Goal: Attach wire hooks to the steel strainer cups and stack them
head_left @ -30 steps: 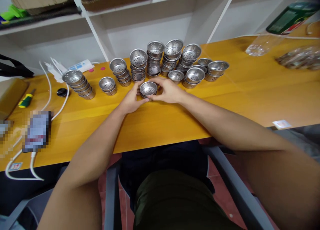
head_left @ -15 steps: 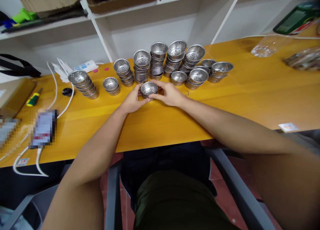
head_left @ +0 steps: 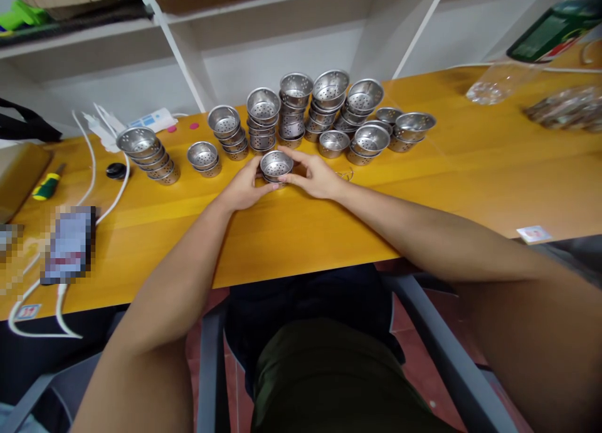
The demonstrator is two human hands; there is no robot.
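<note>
Just above frame centre, left hand (head_left: 241,187) and right hand (head_left: 318,176), half-curled, clasp stacked perforated cups (head_left: 276,164) on the bench (head_left: 301,239)

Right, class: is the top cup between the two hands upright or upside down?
Upright. The top cup, between the left hand and right hand, shows its open mouth and perforated inside from above.

A green-and-yellow screwdriver (head_left: 46,187) and a cabled phone (head_left: 69,244) lie at left of the frame; a green-labelled bottle (head_left: 548,39) fills the upper right.
</note>
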